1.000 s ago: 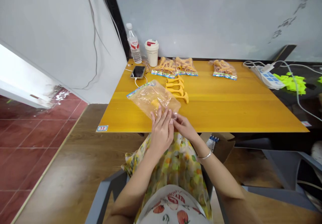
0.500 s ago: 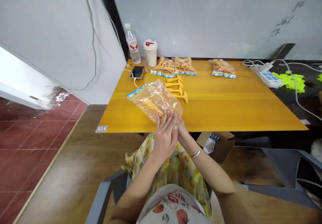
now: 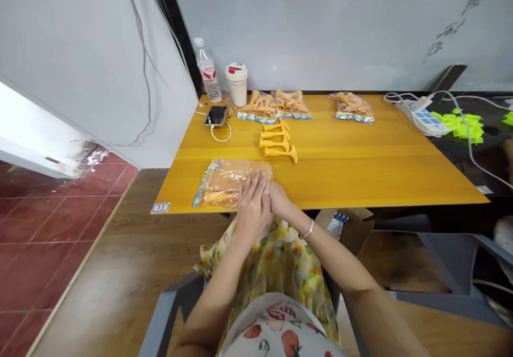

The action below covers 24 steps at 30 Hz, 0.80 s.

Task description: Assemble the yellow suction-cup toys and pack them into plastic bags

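A clear zip-top plastic bag (image 3: 236, 171) with a colourful sealing strip lies flat near the table's front edge, its strip to the left. One yellow-orange plastic piece (image 3: 218, 197) shows inside it, partly covered by my left hand. My left hand (image 3: 252, 202) rests on the bag's right part, fingers stretched out. Against it, at the bag's right end, is my right hand (image 3: 278, 198); its fingers are mostly hidden behind the left. Beyond the bag, several yellow-orange hammer-shaped plastic pieces (image 3: 280, 153) lie in a row, heads to the right.
Filled bags (image 3: 294, 103) of orange pieces lie at the back, another bag (image 3: 355, 108) farther right. A phone (image 3: 216, 115) on a white cable, a water bottle (image 3: 208, 74) and a lidded cup (image 3: 238, 85) stand back left. A power strip (image 3: 428, 119) sits at the right.
The bag has swung down and left from a tilted position and now lies flat on the table, uncovering the row of loose pieces. Both hands have shifted slightly left with it.
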Tool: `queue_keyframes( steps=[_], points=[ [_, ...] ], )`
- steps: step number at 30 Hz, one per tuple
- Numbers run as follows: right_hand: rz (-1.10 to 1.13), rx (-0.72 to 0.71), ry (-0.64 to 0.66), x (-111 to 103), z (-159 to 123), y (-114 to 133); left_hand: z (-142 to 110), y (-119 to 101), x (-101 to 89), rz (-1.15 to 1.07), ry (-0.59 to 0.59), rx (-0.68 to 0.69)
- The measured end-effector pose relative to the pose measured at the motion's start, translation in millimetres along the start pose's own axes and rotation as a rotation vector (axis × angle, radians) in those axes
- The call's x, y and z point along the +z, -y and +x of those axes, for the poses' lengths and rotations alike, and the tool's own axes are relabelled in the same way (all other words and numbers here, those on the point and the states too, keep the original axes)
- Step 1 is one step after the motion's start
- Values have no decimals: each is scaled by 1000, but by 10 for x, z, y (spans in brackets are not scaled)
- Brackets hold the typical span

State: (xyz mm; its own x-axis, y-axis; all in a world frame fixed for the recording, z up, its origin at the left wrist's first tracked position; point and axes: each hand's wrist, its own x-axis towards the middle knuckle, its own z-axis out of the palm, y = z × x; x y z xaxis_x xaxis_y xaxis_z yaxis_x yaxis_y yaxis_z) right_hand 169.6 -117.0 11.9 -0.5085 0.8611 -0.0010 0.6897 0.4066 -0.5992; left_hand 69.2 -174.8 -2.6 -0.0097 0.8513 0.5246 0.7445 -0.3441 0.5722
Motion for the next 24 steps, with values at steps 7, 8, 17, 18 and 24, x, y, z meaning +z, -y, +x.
queue_keyframes(
  steps=[7,8,17,18,24],
  points=[
    [-238,121,14,-619,26,-217,101,182,60,195,101,-86],
    [-264,195,-74,-707,46,-308,119,177,65,233,124,-77],
    [-475,377,-213,-818,178,-744,168,174,33,346,240,-40],
    [-487,401,-210,-802,168,-728,170,166,14,332,239,-50],
    [-490,431,-231,-792,-4,-618,223,27,-75,291,171,-22]
  ],
)
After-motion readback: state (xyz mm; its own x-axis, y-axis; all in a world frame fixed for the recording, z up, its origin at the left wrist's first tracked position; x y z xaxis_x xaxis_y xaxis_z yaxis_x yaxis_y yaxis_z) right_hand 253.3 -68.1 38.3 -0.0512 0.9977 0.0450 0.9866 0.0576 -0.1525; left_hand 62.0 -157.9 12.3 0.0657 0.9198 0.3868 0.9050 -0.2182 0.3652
